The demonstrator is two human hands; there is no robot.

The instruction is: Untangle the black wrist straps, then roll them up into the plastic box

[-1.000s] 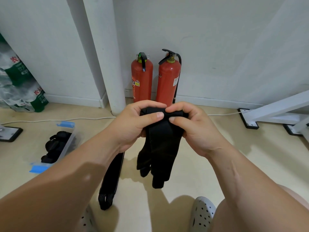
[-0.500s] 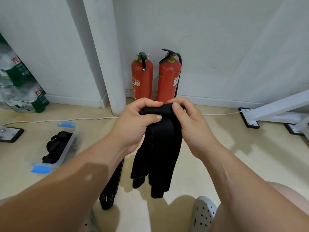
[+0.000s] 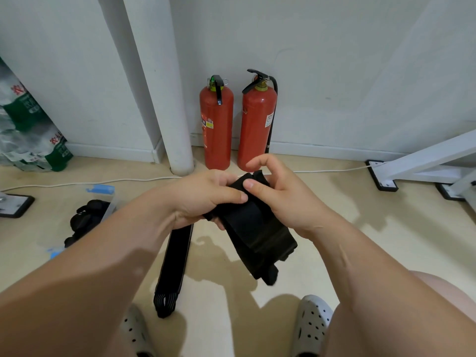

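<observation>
We see both forearms bare from the frame's edge down to the wrists, with no sleeves, watch or bands on them. Our left hand (image 3: 206, 197) and right hand (image 3: 280, 199) are gloveless and carry no rings that we can make out; the nails are short and unpainted. On our feet we wear pale grey clogs, the left clog (image 3: 135, 333) and right clog (image 3: 313, 323), each with rounded toes dotted with small dark vent holes. A bare knee (image 3: 438, 287) shows at right.
</observation>
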